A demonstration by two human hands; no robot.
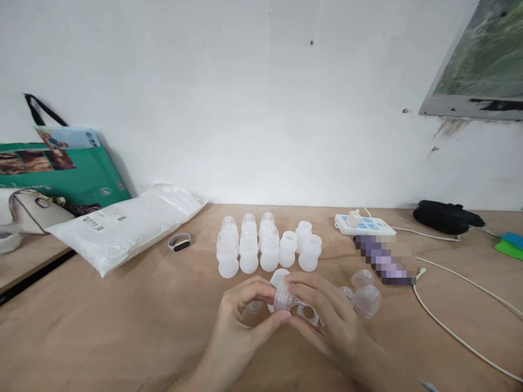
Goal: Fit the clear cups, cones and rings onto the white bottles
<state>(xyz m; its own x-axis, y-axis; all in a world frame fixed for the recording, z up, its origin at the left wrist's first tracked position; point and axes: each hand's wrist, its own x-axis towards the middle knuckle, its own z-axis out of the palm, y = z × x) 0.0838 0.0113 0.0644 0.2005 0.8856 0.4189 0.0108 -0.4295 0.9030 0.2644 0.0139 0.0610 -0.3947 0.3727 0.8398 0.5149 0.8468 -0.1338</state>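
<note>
Between my two hands is a clear bottle nipple with a ridged ring point(283, 296). My left hand point(237, 313) pinches it from the left with thumb and fingers. My right hand point(333, 307) closes on it from the right, its fingers partly hiding a thin tip. Behind the nipple, a white round part point(280, 276) is mostly covered. A white ring point(308, 314) shows beneath my right hand, and a small clear part point(254, 307) beside my left fingers. Further back stand several white baby bottles point(249, 261) with clear domed caps, and three open-topped bottles point(309, 256).
Clear domed caps point(366, 301) lie right of my right hand. A phone point(386, 261), power strip point(365, 224), white cable point(445, 326) and black pouch point(447, 216) are at the right. A wristband point(180, 242), white plastic package point(131, 223) and green bag point(90, 174) are at the left.
</note>
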